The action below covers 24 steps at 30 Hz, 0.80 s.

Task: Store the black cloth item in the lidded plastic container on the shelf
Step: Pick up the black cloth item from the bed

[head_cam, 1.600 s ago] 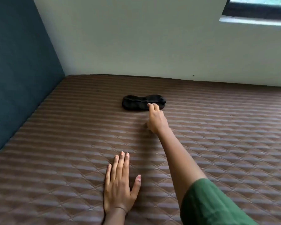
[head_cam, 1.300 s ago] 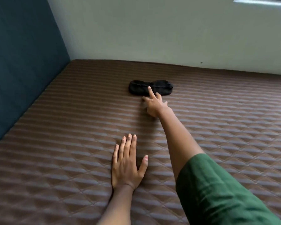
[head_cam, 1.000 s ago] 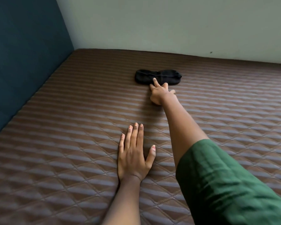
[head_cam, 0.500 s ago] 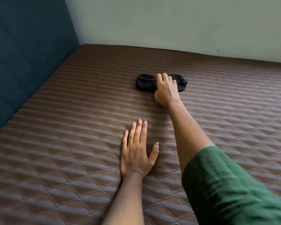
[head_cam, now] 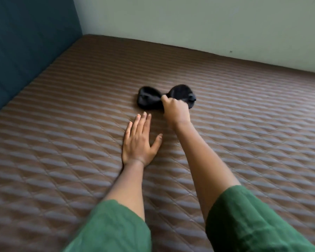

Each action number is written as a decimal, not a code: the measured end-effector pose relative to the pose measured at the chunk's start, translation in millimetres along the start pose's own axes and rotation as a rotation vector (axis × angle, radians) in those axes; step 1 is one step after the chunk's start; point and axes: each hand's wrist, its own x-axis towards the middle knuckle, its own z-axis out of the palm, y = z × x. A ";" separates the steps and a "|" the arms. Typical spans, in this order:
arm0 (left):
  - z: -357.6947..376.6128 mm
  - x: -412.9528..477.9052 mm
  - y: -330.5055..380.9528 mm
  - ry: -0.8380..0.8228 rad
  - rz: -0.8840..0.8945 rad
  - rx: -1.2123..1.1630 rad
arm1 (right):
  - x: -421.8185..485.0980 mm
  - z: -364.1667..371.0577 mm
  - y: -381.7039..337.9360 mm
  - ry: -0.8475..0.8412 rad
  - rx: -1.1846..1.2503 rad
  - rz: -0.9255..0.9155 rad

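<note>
Fist: right hand [head_cam: 175, 111] is curled tight around the pinched middle of the cloth [head_cam: 149, 99], knuckles toward the camera, thumb side up. The cloth's two black lobes bulge out left & right of the grip; the left lobe sits on the mattress [head_cam: 253, 124], the right lobe looks partly raised, w/ a small strap or tab at its far right end. Can't tell if the whole piece is off the surface, as the edges are motion-blurred.

Left hand [head_cam: 139, 140] lies flat, palm down on the mattress, fingers [head_cam: 144, 120] straight & close together, thumb splayed to the right; it holds nothing. Its fingertips end just short of the cloth's left lobe, near but not touching. It sits just left of the right wrist, apart from it.

Both forearms are bare, w/ green sleeves [head_cam: 244, 224] at the bottom edge.

Mattress is brown, quilted in a diamond pattern w/ lighter stripes, & fills most of the view. Cloth is roughly mid-mattress, well apart from both walls. Dark teal panel [head_cam: 25, 42] stands along the mattress's left edge; a pale wall [head_cam: 189, 20] runs along the far edge, the two meeting in the corner at upper left.
</note>
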 end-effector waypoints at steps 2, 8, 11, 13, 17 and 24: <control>-13.7 3.5 -0.4 -0.104 -0.046 -0.021 | -36.9 -9.9 -9.1 -0.027 0.057 0.015; -100.3 -32.8 -5.1 -0.591 -0.459 -0.547 | -127.8 -50.5 -48.9 -0.255 0.136 0.047; -137.0 -89.5 -3.8 -0.494 -0.770 -1.076 | -174.0 -72.2 -71.4 -0.336 0.117 -0.006; -168.3 -115.7 -2.8 -0.438 -0.953 -1.462 | -201.6 -94.5 -88.9 -0.352 0.106 -0.064; -226.7 -158.4 3.5 -0.489 -1.023 -1.475 | -256.1 -135.9 -129.3 -0.065 0.099 -0.165; -349.0 -301.4 -8.6 -0.359 -0.938 -1.461 | -398.8 -214.6 -204.0 0.161 0.246 -0.234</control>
